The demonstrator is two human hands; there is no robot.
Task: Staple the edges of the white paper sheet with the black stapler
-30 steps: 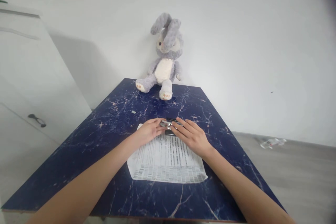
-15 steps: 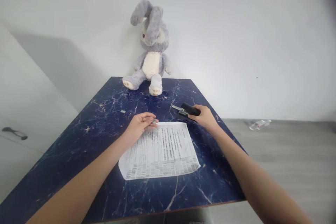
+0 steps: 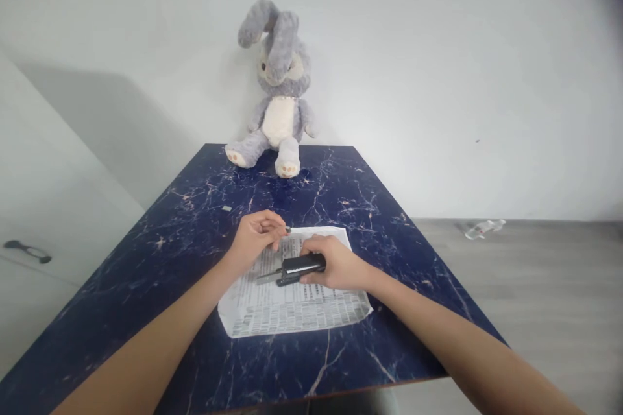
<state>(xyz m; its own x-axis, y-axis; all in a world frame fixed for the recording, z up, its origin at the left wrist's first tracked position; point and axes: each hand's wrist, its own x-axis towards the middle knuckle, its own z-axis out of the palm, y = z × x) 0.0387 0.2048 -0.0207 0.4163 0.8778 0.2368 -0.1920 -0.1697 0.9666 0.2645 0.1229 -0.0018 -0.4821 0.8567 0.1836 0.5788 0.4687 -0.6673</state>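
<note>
My right hand point(image 3: 335, 262) is closed around a black stapler point(image 3: 302, 266), held over the middle of the printed sheet of paper point(image 3: 296, 318). The stapler's top is parted from its base, and a thin metal part juts out toward the left. My left hand point(image 3: 257, 233) is by the paper's far left corner, thumb and fingers pinched together. A small grey piece that looks like a strip of staples point(image 3: 288, 229) pokes out at its fingertips, mostly hidden. Another small light-grey piece point(image 3: 226, 209) lies on the table, left of that hand.
A grey plush rabbit point(image 3: 280, 120) sits at the far end of the dark blue marbled table point(image 3: 331, 363), against the wall. A clear plastic item point(image 3: 485, 228) lies on the floor at right. A white cabinet door with a dark handle point(image 3: 26, 249) is at left.
My right hand has brought the stapler leftward and nearer, from beyond the paper's right corner to over the sheet. My left hand has barely shifted, its fingers now more curled.
</note>
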